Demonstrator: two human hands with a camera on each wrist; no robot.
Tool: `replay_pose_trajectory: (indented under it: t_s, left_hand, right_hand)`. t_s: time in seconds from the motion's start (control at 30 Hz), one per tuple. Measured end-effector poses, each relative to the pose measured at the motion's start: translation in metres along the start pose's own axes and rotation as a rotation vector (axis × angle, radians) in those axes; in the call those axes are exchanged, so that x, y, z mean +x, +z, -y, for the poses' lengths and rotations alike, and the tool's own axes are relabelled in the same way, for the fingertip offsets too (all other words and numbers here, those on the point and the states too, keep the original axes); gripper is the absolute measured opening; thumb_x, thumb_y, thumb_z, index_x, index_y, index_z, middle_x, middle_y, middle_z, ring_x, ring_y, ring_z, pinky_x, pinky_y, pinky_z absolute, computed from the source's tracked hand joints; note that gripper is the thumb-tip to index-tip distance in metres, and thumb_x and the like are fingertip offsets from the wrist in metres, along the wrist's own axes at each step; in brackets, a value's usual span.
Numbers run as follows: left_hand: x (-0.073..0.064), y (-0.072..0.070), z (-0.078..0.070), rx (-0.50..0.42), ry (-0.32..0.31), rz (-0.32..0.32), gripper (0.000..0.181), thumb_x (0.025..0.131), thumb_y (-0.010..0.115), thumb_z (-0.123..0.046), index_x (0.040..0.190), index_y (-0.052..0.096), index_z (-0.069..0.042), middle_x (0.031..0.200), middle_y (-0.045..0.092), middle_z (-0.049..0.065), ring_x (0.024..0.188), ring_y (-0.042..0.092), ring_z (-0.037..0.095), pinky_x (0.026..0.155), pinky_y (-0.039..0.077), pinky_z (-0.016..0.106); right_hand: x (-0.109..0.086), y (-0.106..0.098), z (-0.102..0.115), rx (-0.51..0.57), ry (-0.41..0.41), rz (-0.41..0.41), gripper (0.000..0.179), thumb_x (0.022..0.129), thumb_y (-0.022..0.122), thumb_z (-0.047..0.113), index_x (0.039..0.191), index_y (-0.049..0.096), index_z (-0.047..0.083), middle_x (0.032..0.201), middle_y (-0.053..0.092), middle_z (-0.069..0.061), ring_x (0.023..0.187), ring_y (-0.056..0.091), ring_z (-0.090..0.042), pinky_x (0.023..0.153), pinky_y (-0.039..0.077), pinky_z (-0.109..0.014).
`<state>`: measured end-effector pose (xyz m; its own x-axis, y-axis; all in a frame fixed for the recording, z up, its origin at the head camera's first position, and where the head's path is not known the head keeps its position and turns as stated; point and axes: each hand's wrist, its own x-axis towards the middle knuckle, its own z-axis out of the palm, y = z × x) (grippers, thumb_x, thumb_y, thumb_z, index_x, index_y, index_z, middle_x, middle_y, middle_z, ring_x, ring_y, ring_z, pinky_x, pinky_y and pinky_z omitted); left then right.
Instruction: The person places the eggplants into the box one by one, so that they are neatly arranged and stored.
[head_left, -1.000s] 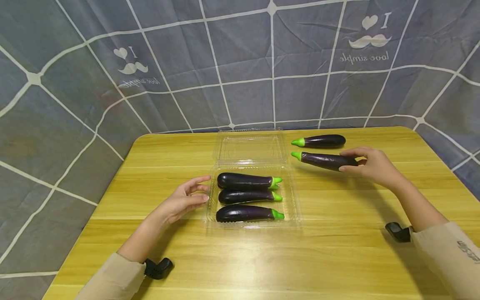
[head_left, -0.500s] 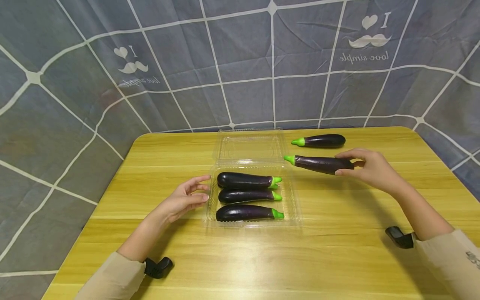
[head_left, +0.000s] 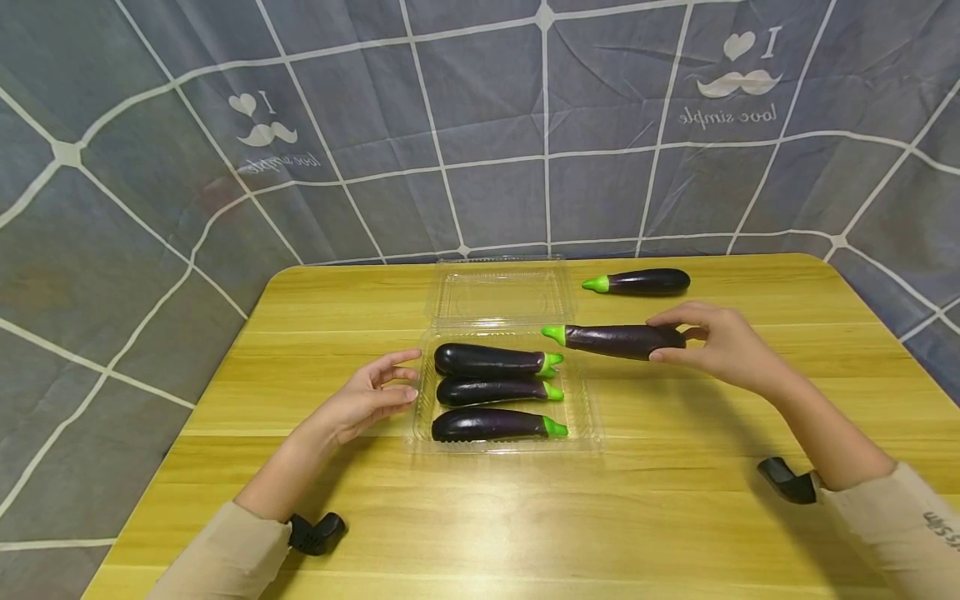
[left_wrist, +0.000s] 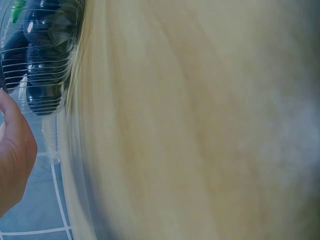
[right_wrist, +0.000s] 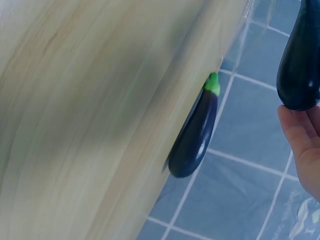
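My right hand (head_left: pixel 723 346) pinches an eggplant (head_left: pixel 615 340) by its thick end, thumb on the near side and fingers on the far side. This eggplant hangs above the table, its green stem pointing left over the back right of a clear plastic clamshell box (head_left: pixel 581 417). Inside the box lie several eggplants (head_left: pixel 491 425) side by side, stems to the right; a second green tip peeks out under the rearmost. My left hand (head_left: pixel 363 398) holds nothing, its relaxed fingertips right at the box's left rim. The right wrist view shows the held eggplant (right_wrist: pixel 300 65) above the fingertips.
Another eggplant (head_left: pixel 648 282) lies at the back right of the wooden table (head_left: pixel 495 525). The box's lid (head_left: pixel 502 296) is folded back flat toward the table's rear edge. Behind stands a grey curtain (head_left: pixel 487 108) with white lines.
My right hand has carried its eggplant left and slightly nearer to me, so the stem end now overlaps the box. The left hand has stayed in place.
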<state>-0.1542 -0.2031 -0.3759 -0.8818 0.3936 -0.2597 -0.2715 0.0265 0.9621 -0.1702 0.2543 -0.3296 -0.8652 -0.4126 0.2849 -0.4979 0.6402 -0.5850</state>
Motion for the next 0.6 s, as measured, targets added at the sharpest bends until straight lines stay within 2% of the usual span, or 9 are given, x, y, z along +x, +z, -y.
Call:
replay_pose_trajectory:
  t_s: [0.2, 0.4, 0.6]
  left_hand:
    - [0.0, 0.0, -0.001, 0.0, 0.001, 0.003, 0.065, 0.086, 0.056, 0.007, 0.144, 0.026, 0.0, 0.113, 0.043, 0.01, 0.085, 0.057, 0.01, 0.077, 0.051, 0.022]
    - [0.0, 0.0, -0.001, -0.007, 0.003, 0.008, 0.066, 0.086, 0.055, 0.007, 0.144, 0.025, 0.001, 0.112, 0.044, 0.01, 0.084, 0.058, 0.01, 0.077, 0.052, 0.023]
    - [0.0, 0.002, -0.003, -0.014, 0.001, 0.01, 0.067, 0.085, 0.056, 0.007, 0.144, 0.025, 0.002, 0.113, 0.044, 0.011, 0.085, 0.058, 0.01, 0.078, 0.052, 0.023]
  right_hand:
    - [0.003, 0.006, 0.004, -0.027, -0.051, 0.009, 0.035, 0.074, 0.079, 0.016, 0.106, 0.068, 0.007, 0.104, 0.065, -0.004, 0.096, 0.05, 0.005, 0.074, 0.048, -0.012]
    - [0.008, 0.012, 0.012, -0.033, -0.04, 0.043, 0.036, 0.073, 0.08, 0.021, 0.106, 0.068, 0.01, 0.103, 0.066, -0.001, 0.094, 0.053, -0.007, 0.074, 0.051, -0.025]
    - [0.015, 0.021, 0.02, 0.007, -0.061, 0.088, 0.037, 0.073, 0.079, 0.025, 0.106, 0.069, 0.012, 0.103, 0.066, 0.002, 0.092, 0.056, -0.01, 0.073, 0.051, -0.03]
